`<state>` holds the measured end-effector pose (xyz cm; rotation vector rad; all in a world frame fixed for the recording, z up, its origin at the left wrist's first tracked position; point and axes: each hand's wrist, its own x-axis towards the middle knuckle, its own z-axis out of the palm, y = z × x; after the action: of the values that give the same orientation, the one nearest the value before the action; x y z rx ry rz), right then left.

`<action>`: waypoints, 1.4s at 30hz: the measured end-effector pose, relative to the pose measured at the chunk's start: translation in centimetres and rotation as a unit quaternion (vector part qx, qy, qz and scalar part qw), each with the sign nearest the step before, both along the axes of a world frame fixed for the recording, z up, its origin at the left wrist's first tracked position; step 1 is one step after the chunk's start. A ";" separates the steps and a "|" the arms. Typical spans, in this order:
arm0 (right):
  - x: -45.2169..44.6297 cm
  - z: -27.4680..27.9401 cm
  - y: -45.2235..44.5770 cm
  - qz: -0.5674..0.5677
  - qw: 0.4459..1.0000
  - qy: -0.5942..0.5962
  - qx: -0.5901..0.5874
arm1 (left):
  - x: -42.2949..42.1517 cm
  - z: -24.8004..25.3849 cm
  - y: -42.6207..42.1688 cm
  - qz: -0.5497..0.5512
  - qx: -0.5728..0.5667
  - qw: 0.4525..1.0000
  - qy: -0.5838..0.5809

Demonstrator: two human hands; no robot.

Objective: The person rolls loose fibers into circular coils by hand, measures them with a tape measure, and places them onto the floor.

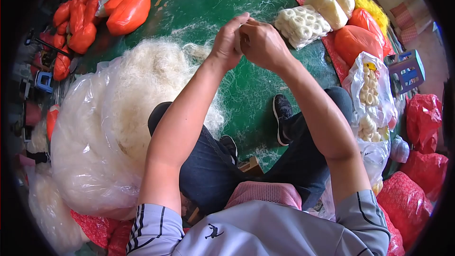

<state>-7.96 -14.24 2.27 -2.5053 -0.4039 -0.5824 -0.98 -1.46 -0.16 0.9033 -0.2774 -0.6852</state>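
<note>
My left hand [228,41] and my right hand [263,42] meet in front of me, above the green floor, with arms stretched forward. Both are closed, fingers curled and pressed against each other. A little something pale shows between them, too hidden to name. Left of my forearm lies a big heap of loose cream-coloured fibre [154,76], partly inside a clear plastic bag [87,137]. Beyond my right hand sits a clear bag of white ring-shaped coils [302,26].
Orange-red bags [128,12] stand at the far left, and another orange bag [358,43] at the right. An open bag of pale rings [368,90] is beside my right knee, near a purple-blue stool [407,72]. Red patterned bags [405,204] fill the lower right. Stray fibres litter the floor [204,0].
</note>
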 end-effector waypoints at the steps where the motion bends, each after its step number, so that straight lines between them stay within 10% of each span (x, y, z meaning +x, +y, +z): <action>1: -0.2 0.0 -0.1 -0.002 1.000 0.007 -0.006 | 0.3 -0.5 0.3 -0.024 -0.004 1.000 0.013; 9: -0.5 0.9 -0.1 0.037 0.992 -0.119 0.009 | 1.0 -0.3 0.2 -0.052 -0.049 0.996 0.053; 16: -1.0 1.5 0.1 -0.009 0.997 0.044 -0.055 | -0.4 0.4 0.0 -0.031 -0.025 0.998 0.040; 26: -0.5 1.8 -0.1 -0.018 0.985 -0.167 -0.049 | 0.8 -0.3 0.2 -0.066 -0.086 0.993 0.054; 29: -1.0 2.1 0.3 -0.018 0.999 -0.027 0.002 | 1.0 -0.3 0.1 -0.058 -0.115 0.991 0.041; 37: 0.0 0.5 -0.7 0.135 0.986 -0.088 -0.041 | 0.9 0.4 0.9 -0.136 -0.057 0.987 0.061; 42: -1.4 3.1 0.1 -0.012 0.993 -0.118 -0.011 | 0.9 0.0 0.4 -0.035 -0.068 0.996 0.053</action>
<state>-9.40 -14.12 5.37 -2.4720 -0.4700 -0.8923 -0.09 -1.05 -0.17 0.7267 -0.2588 -0.7666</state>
